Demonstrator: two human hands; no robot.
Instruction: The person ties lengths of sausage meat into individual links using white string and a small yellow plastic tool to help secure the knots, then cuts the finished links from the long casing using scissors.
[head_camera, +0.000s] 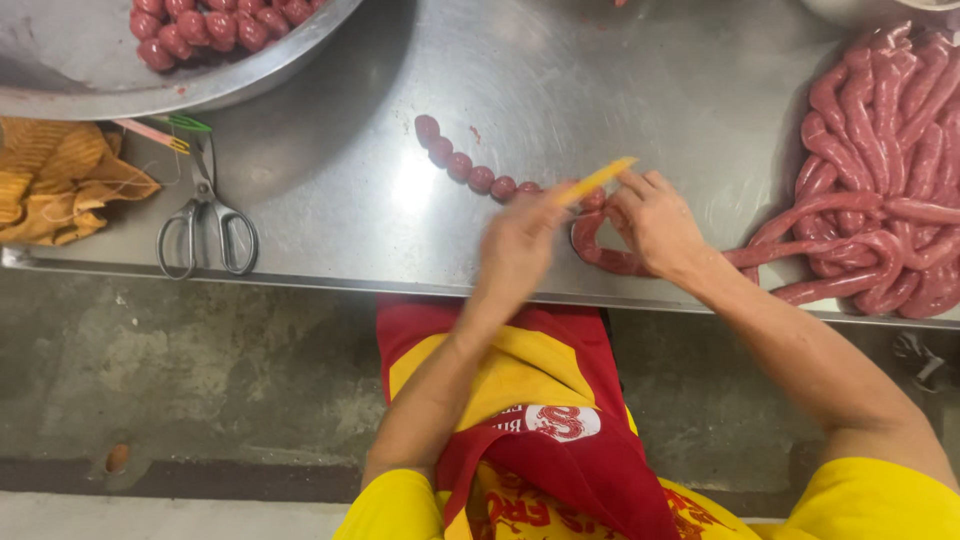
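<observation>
Step in hand: tying off links. Left hand, blurred, pinches a yellow strip; right hand grips the sausage casing at the steel table edge, beside the linked chain. Next move likely calls for cinching snugly without tearing.

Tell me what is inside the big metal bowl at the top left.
The metal bowl holds small round red sausage balls, piled toward its upper side; the near part shows bare metal. The picture's top edge cuts off the bowl, so the pile's full extent is unseen.
</observation>
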